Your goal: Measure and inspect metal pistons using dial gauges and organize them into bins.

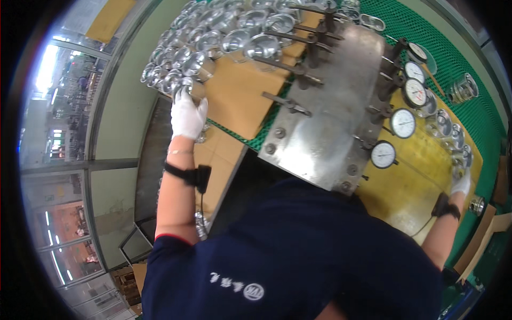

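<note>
My left hand [188, 116], in a white glove, reaches to the near edge of a large group of shiny metal pistons. Its fingers curl over one piston [186, 85], and the thumb stands off to the right side of it. Far out to the right, my right hand [462, 183], also gloved, has its fingers at a piston [458, 169] at the near end of a row; the fingertips are partly hidden. Between my hands stands a steel plate fixture [325, 120] with clamp arms, and dial gauges [402, 123] line its right side.
Brown cardboard [240, 90] lies under the pistons on the left. A yellow board [410, 181] is right of the fixture, on green mesh matting [445, 64]. One piston [463, 88] stands apart at the far right; another [477, 205] is near an open cardboard box [482, 240].
</note>
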### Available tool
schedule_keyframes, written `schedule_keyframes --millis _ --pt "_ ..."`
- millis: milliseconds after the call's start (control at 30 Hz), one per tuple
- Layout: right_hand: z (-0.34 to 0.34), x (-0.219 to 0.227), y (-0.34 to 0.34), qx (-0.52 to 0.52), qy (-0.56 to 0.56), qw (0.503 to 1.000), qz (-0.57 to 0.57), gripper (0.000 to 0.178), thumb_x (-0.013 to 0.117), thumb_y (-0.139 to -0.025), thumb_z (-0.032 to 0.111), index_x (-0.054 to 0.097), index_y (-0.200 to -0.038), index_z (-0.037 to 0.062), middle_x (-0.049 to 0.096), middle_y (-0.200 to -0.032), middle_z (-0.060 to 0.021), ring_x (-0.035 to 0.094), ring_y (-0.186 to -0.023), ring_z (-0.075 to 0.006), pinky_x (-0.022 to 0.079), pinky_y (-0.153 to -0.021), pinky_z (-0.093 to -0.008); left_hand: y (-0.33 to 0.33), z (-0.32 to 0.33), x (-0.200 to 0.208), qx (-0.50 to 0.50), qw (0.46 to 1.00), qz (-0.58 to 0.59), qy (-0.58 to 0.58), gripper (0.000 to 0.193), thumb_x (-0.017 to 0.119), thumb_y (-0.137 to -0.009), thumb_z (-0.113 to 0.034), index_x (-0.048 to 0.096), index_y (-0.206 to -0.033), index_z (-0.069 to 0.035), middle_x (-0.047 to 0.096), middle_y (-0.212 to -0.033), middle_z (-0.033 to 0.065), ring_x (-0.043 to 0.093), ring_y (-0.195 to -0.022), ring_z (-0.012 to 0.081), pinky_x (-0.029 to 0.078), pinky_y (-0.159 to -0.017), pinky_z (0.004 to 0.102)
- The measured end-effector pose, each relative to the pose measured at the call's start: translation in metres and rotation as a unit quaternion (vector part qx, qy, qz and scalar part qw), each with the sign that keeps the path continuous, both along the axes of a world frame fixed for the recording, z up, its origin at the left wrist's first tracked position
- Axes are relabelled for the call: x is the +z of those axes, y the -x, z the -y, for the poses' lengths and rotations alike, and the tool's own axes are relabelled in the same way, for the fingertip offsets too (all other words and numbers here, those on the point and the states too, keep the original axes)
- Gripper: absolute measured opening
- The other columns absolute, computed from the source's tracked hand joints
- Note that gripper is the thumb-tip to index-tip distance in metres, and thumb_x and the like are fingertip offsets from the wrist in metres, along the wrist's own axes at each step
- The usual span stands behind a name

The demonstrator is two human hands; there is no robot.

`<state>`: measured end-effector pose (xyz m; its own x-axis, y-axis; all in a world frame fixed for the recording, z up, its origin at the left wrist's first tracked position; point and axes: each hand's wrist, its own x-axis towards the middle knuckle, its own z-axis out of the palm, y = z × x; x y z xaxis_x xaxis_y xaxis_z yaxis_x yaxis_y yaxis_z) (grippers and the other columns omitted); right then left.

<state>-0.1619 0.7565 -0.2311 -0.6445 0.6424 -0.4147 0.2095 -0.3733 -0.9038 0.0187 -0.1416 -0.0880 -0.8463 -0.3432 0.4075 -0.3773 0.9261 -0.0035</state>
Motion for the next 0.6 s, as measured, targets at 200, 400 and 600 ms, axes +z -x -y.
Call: schedule_keyframes --millis 200,400,600 --pt "0.086 0.036 -0.077 0.101 0.011 0.992 -0.073 0.049 0.056 -0.102 0.026 0.046 -0.143 0.0017 0.051 -0.137 -0.0185 0.058 -0.117 -0.0347 0.051 -0.102 -0.0395 0.034 0.041 0.022 0.09 0.965 0.244 -0.02 0.056 0.065 -0.09 -0.037 0.053 -0.132 -0.001 0.071 -0.099 0.0237 0.068 -0.095 0.0418 0.053 -0.086 0.0488" --pt "0.231 0.136 -0.114 0.215 -0.086 0.967 -0.108 0.05 0.055 -0.103 0.027 0.046 -0.145 0.0032 0.054 -0.136 -0.0176 0.061 -0.113 -0.0266 0.052 -0.096 -0.0354 0.036 0.051 0.037 0.034 0.931 0.359 0.058 0.066 0.065 -0.089 -0.045 0.052 -0.134 0.002 0.069 -0.107 0.0258 0.067 -0.099 0.0412 0.054 -0.087 0.0457" --pt "0.367 0.191 -0.141 0.312 -0.104 0.929 -0.17 0.042 0.054 -0.103 0.021 0.05 -0.14 0.0019 0.063 -0.125 -0.0146 0.067 -0.096 -0.0198 0.054 -0.088 -0.0322 0.035 0.053 0.037 -0.044 0.891 0.212 -0.399 0.043 0.059 -0.097 -0.034 0.064 -0.116 0.004 0.071 -0.101 0.0145 0.07 -0.089 0.025 0.055 -0.08 0.0361"
